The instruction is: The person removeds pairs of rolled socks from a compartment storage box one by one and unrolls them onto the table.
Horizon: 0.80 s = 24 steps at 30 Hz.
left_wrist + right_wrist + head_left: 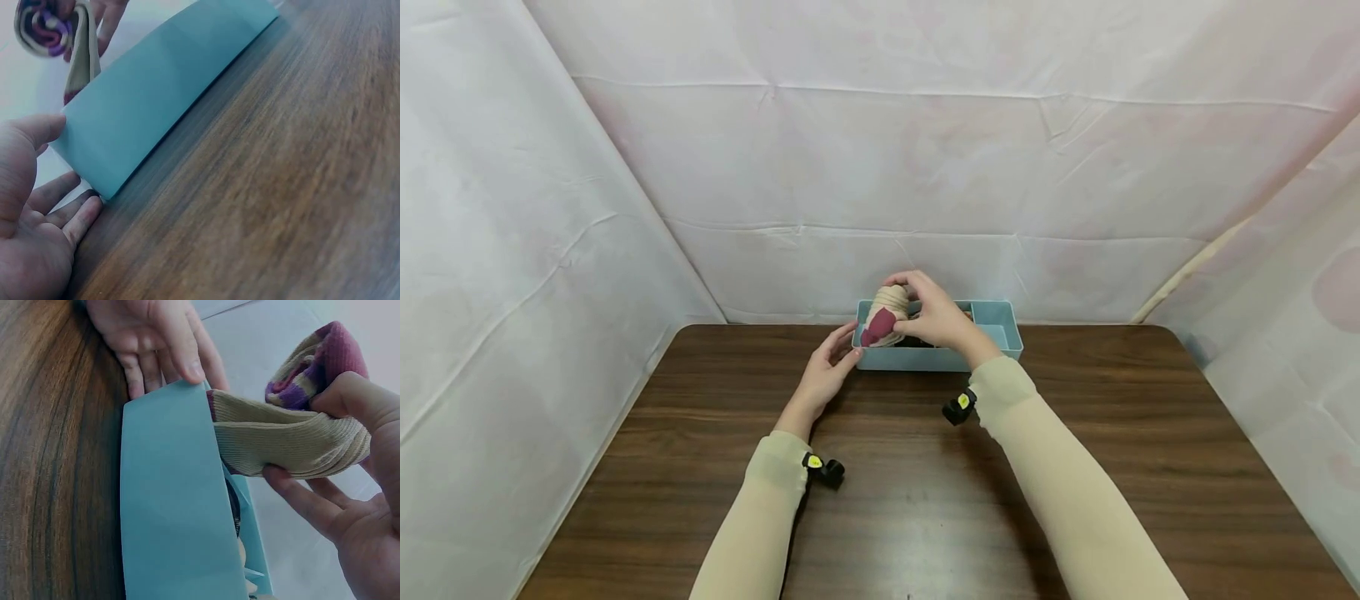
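Note:
A ribbed beige sock (878, 327) with maroon and purple patches, partly rolled up, is in my right hand (942, 319). Thumb and fingers pinch it from both sides, as the right wrist view shows, with a rolled part at the top and a folded beige part (269, 445) below. The lower end of the sock reaches into the left part of a light blue box (917, 359). At the box's left end, my left hand (822, 379) touches the corner, thumb at the rim and fairly straight fingers along the end wall.
Inside the box, dark and pale items are partly hidden behind my right hand and the near wall. A divider sets off its right compartment (996, 321). The box stands at the back edge of a brown wooden table (895, 500), close to white cloth (850, 167).

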Available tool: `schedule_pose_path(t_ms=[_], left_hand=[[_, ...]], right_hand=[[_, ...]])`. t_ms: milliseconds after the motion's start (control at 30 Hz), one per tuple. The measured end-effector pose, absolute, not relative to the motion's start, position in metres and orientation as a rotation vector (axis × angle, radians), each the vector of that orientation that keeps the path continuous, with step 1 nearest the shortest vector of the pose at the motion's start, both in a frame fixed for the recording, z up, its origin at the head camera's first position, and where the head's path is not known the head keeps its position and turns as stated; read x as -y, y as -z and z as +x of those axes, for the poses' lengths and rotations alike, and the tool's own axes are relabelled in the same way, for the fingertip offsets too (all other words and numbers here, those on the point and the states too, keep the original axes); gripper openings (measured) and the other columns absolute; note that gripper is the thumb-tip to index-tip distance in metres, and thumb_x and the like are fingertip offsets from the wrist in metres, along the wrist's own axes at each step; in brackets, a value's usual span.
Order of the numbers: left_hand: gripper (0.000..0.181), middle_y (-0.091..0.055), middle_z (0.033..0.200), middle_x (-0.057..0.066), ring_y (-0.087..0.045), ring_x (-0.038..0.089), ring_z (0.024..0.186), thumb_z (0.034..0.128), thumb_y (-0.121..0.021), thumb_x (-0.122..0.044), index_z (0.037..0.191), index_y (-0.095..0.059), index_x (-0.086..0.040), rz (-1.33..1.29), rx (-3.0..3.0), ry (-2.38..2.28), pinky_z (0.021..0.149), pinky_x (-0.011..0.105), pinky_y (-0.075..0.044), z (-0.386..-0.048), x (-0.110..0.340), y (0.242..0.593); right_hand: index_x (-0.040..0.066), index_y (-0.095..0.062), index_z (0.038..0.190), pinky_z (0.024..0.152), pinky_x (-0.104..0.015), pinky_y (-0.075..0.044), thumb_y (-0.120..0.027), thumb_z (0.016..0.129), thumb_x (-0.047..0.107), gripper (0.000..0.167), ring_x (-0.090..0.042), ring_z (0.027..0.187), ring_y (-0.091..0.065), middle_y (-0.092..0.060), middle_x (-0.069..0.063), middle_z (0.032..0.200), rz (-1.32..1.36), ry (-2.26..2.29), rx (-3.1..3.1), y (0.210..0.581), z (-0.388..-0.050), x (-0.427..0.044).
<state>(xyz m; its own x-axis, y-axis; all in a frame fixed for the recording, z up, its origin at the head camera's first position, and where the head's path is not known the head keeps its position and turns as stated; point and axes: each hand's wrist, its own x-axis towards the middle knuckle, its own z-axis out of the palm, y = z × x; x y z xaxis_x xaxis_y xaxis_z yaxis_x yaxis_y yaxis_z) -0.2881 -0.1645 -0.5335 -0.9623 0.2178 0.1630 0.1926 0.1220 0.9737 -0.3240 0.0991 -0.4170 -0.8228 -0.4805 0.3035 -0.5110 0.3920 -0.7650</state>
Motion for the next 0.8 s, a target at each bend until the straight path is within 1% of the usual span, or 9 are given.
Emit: schedule_pose_path(t_ms=[100, 267, 433, 567, 700, 800], left_hand=[[0.056, -0.052, 0.164, 0.011, -0.052, 0.035, 0.147, 0.1114, -0.068, -0.025, 0.165, -0.05, -0.025, 0.419, -2.344, -2.019, 0.12, 0.058, -0.043, -0.288, 0.165, 0.534], [0.059, -0.049, 0.167, 0.015, -0.05, 0.036, 0.149, 0.1115, -0.068, -0.027, 0.166, -0.047, -0.02, 0.409, -2.343, -2.008, 0.12, 0.06, -0.042, -0.288, 0.166, 0.533], [0.061, -0.049, 0.166, 0.019, -0.05, 0.039, 0.149, 0.1109, -0.069, -0.026, 0.166, -0.046, -0.016, 0.405, -2.338, -2.016, 0.119, 0.062, -0.042, -0.288, 0.167, 0.53], [0.059, -0.051, 0.164, 0.019, -0.051, 0.039, 0.148, 0.1106, -0.069, -0.026, 0.165, -0.049, -0.016, 0.385, -2.364, -2.005, 0.116, 0.061, -0.045, -0.287, 0.173, 0.527], [0.058, -0.053, 0.163, 0.016, -0.055, 0.036, 0.145, 0.1116, -0.067, -0.028, 0.166, -0.048, -0.018, 0.365, -2.395, -1.924, 0.112, 0.056, -0.05, -0.283, 0.183, 0.522], [0.057, -0.053, 0.162, 0.015, -0.058, 0.036, 0.14, 0.1121, -0.066, -0.027, 0.166, -0.048, -0.021, 0.354, -2.451, -1.815, 0.107, 0.056, -0.053, -0.276, 0.188, 0.513]], right_hand=[[0.015, -0.059, 0.145, 0.085, -0.045, -0.063, -0.086, 0.089, 0.003, 0.064, -0.034, 0.123, -0.062, -0.054, -0.01, 0.143, 0.907, -1.48, 2.541, 0.417, -0.318, -0.106], [0.012, -0.06, 0.143, 0.081, -0.041, -0.063, -0.086, 0.085, -0.002, 0.065, -0.034, 0.114, -0.063, -0.055, -0.011, 0.139, 0.935, -1.541, 2.464, 0.42, -0.303, -0.119], [0.013, -0.061, 0.142, 0.08, -0.042, -0.063, -0.085, 0.085, -0.005, 0.065, -0.032, 0.107, -0.059, -0.056, -0.009, 0.138, 1.008, -1.572, 2.44, 0.429, -0.284, -0.129], [0.014, -0.059, 0.144, 0.085, -0.045, -0.064, -0.082, 0.085, -0.009, 0.067, -0.03, 0.111, -0.058, -0.056, -0.008, 0.138, 1.119, -1.582, 2.441, 0.439, -0.269, -0.13], [0.017, -0.058, 0.145, 0.088, -0.042, -0.063, -0.08, 0.083, -0.01, 0.071, -0.027, 0.12, -0.055, -0.054, -0.004, 0.142, 1.181, -1.596, 2.457, 0.448, -0.253, -0.126], [0.02, -0.059, 0.143, 0.091, -0.041, -0.063, -0.08, 0.082, -0.011, 0.072, -0.026, 0.123, -0.055, -0.054, -0.002, 0.144, 1.216, -1.639, 2.47, 0.451, -0.239, -0.122]])
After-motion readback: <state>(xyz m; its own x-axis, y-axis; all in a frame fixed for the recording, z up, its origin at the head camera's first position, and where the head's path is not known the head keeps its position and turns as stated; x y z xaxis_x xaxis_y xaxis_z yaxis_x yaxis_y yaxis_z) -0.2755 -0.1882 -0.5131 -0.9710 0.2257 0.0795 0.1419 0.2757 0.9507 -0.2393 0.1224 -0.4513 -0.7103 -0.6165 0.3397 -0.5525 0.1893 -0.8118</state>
